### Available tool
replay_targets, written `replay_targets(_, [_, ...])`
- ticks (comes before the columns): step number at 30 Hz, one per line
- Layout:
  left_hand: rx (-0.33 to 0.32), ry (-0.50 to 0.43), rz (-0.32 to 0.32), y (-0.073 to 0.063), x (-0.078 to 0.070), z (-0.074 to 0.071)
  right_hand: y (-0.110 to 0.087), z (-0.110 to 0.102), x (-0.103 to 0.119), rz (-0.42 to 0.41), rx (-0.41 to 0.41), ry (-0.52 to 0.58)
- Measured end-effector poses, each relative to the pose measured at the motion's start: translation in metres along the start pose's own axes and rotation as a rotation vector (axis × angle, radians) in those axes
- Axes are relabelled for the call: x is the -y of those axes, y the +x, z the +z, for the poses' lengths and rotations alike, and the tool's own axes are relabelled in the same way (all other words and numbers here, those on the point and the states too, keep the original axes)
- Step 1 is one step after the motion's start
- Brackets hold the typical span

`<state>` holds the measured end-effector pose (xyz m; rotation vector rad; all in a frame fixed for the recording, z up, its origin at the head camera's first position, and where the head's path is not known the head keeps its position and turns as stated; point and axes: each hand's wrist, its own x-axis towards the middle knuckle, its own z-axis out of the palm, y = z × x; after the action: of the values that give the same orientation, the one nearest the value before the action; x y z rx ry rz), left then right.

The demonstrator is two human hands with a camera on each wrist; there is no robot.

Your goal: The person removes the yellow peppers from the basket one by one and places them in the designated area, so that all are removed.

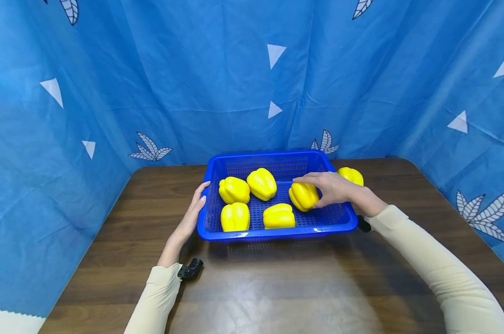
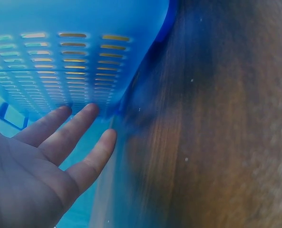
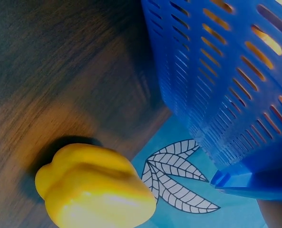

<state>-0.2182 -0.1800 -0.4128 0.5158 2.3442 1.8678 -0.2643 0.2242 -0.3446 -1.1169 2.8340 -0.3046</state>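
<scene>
A blue plastic basket [image 1: 277,235] holds several yellow bell peppers, such as one bell pepper [image 1: 235,216] at its front left. My right hand [image 1: 333,188] reaches over the basket's right side and grips a yellow bell pepper [image 1: 303,197] between thumb and fingers. Whether that pepper touches the basket floor, I cannot tell. On the basket's left side rests my left hand [image 1: 188,220]. In the left wrist view its fingers [image 2: 67,130] lie fairly straight against the slotted wall. The right wrist view shows almost nothing of the right hand.
Outside the basket, to its right, another yellow bell pepper [image 1: 352,176] lies on the brown wooden table [image 1: 277,287]. It is large in the right wrist view. A blue curtain [image 1: 235,93] with white triangles and leaves hangs behind and at both sides.
</scene>
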Motion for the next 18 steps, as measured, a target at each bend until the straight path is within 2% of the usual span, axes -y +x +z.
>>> replay_targets(18, [-0.010,0.024,-0.012,0.0009,0.0016,-0.0005,0.0012,-0.0022,-0.0016,-0.003,-0.028,0.081])
